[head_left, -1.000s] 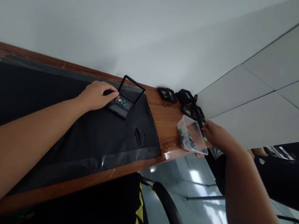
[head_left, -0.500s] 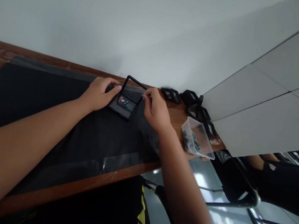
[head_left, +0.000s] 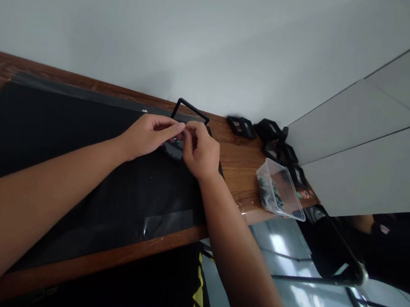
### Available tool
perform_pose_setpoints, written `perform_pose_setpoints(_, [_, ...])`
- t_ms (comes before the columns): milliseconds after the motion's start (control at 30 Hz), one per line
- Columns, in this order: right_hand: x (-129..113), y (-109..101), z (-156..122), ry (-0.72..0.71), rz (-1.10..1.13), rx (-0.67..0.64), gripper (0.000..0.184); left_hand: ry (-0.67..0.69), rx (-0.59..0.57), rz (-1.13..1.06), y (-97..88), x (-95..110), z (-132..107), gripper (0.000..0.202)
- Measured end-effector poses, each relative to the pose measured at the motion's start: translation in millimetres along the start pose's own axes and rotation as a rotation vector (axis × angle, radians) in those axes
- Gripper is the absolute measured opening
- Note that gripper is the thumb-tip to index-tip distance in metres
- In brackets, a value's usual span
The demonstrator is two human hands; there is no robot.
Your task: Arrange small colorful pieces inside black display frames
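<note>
Two close together, left hand [head_left: 149,138] and right hand [head_left: 203,150], over a small black case [head_left: 173,150] near the far edge of the tabletop [head_left: 239,168], on the right end of a dark mat [head_left: 120,187]. Lid [head_left: 194,110] up, little shiny bits [head_left: 177,139] inside. Fingers [head_left: 195,126] bent in, tips nearly meeting; cannot tell if pinching anything. Near the right end, at the near edge, a clear tub [head_left: 292,199] with green bits [head_left: 274,196]; by the far right corner, more black cases [head_left: 268,129].

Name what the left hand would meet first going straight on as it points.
Most likely the right hand: it lies directly ahead of the left hand, so close that this view leaves unclear whether they touch.
</note>
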State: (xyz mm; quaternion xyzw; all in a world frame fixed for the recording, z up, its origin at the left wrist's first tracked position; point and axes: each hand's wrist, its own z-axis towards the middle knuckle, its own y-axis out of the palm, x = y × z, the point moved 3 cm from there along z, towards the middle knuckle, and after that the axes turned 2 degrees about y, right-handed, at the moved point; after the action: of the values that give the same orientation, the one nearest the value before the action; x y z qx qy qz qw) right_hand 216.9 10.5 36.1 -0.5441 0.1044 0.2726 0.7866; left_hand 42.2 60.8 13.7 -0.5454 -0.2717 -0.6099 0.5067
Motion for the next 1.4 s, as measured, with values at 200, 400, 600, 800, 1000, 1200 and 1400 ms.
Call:
perform_pose_setpoints(200, [0,10,-2,-0.093,0.075,0.102,0.024,-0.036,0.042,-0.057,-6.6,2,-2,0.070])
perform_pose_setpoints(400, [26,9,2,-0.037,0.337,0.331,0.033,0.109,0.089,0.293,-22.4,-2,-1,0.057])
perform_pose_setpoints(600, [56,0,12,0.028,0.504,0.532,0.049,0.352,-0.044,0.674,-15.5,0,-1,0.040])
perform_pose_setpoints(800, [49,8,13,0.030,0.535,0.389,0.043,0.432,-0.152,0.856,5.5,5,5,0.035])
perform_pose_setpoints(1000, [43,6,12,0.007,0.552,0.370,0.037,0.354,-0.263,0.928,8.1,-2,8,0.038])
perform_pose_setpoints(1200, [41,4,12,0.045,0.514,0.383,0.035,0.316,-0.253,0.953,6.1,-3,9,0.042])
perform_pose_setpoints(1400, [35,3,11,0.040,0.601,0.240,0.022,0.302,-0.194,0.915,4.9,-9,8,0.044])
